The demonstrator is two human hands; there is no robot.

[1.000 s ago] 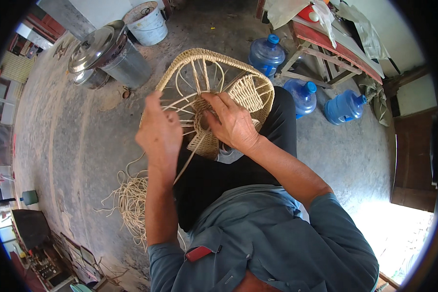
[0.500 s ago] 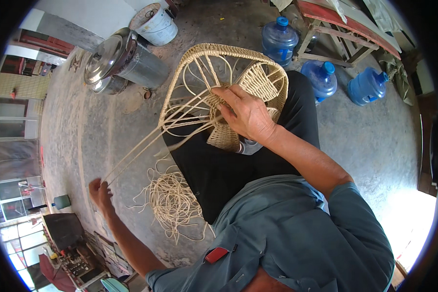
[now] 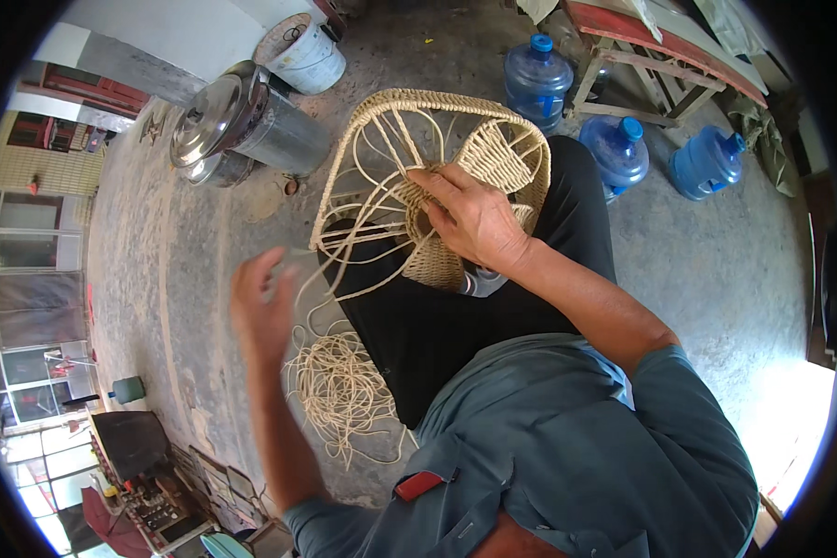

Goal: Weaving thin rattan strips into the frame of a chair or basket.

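A rounded, half-woven wicker frame (image 3: 437, 98) of tan cord rests on my lap, over the dark trousers. Spokes run from its rim to a small woven ring, and close-woven panels (image 3: 493, 158) fill part of its right and lower sides. My right hand (image 3: 479, 219) is closed on the frame near the ring, thumb and fingers pinching the cord there. Loose strands (image 3: 344, 265) droop slack over the left rim. Left of the frame, apart from it, is my left hand (image 3: 265, 302), blurred by motion; its fingers look parted, with no cord visible in them.
A tangled heap of cord (image 3: 344, 391) lies on the concrete floor beside my left leg. Lidded metal bins (image 3: 279, 130) and a white bucket (image 3: 302, 56) stand far left. Several blue water jugs (image 3: 614, 158) sit right of the frame, near a red-topped wooden bench (image 3: 660, 56).
My left hand has come in from the lower left toward the frame. The strands stretched taut to it now hang slack. My right hand stays on the frame.
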